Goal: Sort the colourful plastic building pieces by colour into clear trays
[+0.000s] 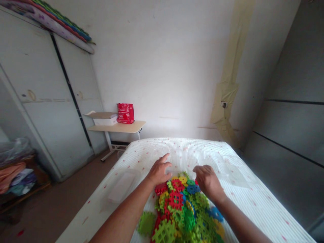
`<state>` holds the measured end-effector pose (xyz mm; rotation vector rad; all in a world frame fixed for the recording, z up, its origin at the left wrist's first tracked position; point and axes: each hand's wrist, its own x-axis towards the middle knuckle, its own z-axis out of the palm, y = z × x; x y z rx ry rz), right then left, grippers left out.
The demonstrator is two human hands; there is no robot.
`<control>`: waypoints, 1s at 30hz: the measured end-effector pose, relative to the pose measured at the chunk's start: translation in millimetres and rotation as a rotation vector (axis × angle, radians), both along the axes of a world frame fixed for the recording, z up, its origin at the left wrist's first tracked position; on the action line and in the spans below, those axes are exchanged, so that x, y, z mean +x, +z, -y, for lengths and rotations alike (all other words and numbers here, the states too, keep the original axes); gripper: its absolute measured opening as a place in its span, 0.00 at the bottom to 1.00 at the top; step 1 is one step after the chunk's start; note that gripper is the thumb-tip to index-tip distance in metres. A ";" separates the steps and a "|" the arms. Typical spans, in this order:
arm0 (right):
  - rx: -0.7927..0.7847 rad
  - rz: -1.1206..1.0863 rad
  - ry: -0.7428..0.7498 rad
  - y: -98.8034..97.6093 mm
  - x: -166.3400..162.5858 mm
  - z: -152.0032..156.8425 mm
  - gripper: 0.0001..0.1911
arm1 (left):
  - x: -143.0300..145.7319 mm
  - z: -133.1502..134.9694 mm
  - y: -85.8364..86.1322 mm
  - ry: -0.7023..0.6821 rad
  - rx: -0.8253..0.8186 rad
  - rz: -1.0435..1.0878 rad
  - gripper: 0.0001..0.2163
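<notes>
A heap of coloured plastic interlocking tiles (181, 209), red, green, yellow and blue, lies on a white mattress (141, 155) with small red dots. My left hand (159, 170) rests at the heap's far left edge, palm down, fingers stretched out and apart, holding nothing. My right hand (207, 180) is at the heap's far right edge, knuckles up, its fingers curled down toward the mattress surface; what they hold, if anything, is hidden. Both forearms reach in from the bottom of the view over the tiles.
A small side table (117, 128) stands by the wall beyond the mattress, carrying a red bag (125, 113) and a white box (105, 118). Tall pale wardrobe doors (50, 111) fill the left. Clothes are piled at far left (15, 168). A grey wall runs along the right.
</notes>
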<state>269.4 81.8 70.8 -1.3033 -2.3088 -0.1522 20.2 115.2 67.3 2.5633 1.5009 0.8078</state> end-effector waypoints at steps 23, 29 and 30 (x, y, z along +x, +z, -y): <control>-0.275 0.232 0.030 -8.6 -34.3 18.3 0.23 | 15.4 85.6 -19.2 0.202 -0.297 0.101 0.25; -0.271 0.201 0.047 -11.8 -29.0 23.2 0.26 | 20.7 82.7 -12.8 0.224 -0.219 0.002 0.23; -0.269 0.194 0.051 -12.6 -28.9 23.1 0.25 | 22.8 80.4 -10.1 0.230 -0.203 -0.023 0.22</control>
